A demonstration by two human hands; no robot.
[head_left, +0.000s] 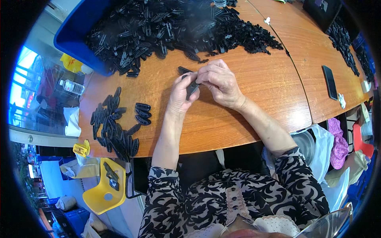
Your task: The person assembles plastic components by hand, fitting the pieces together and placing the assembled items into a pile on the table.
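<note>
Above the wooden table, my left hand (pixel 183 95) is closed around a black, elongated plastic piece (pixel 192 88). The fingers of my right hand (pixel 219 82) are pinched together against its right side; whatever is between those fingertips is hidden. Just beyond my left fingers, another black piece (pixel 183 70) shows on the table. Similar long black pieces make a big heap (pixel 147 33) at the far side, and much smaller black parts are piled (pixel 248 36) at its right end. Left of my forearm lie a loose heap of black pieces (pixel 113 125) and a short row of several (pixel 143 114).
A blue bin (pixel 75 43) lies tipped at the far left beside the heap. Near the left edge are a plastic bottle (pixel 72 87) and white paper (pixel 72 121). A phone (pixel 329 82) rests on the right part of the table. A yellow stool (pixel 104 190) stands lower left.
</note>
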